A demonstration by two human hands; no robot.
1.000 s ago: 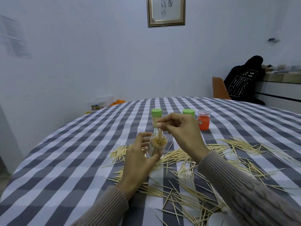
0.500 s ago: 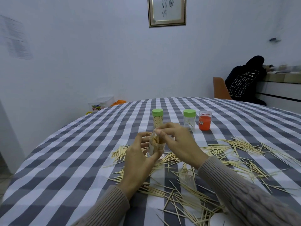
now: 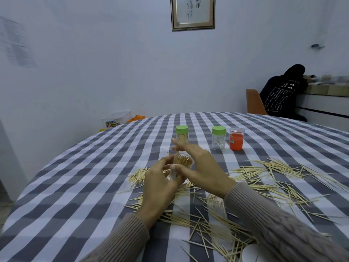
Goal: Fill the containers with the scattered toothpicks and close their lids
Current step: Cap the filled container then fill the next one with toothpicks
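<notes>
Nearest, loose pale wooden toothpicks lie strewn over the grey-and-white checked tablecloth, so filling is seemingly mid-way. Just beyond, the left hand curls round a small clear plastic container, open-topped and packed with toothpicks, held just above the cloth. Over its mouth the right hand hovers, fingers extended and holding nothing. Next it probably needs another pinch of sticks. Farther off stand two green-lidded clear jars and an orange-filled jar.

The left hand holds an open clear container packed with toothpicks, while the right hand reaches over its mouth, fingers extended. Loose toothpicks litter the checked desk around them.
</notes>
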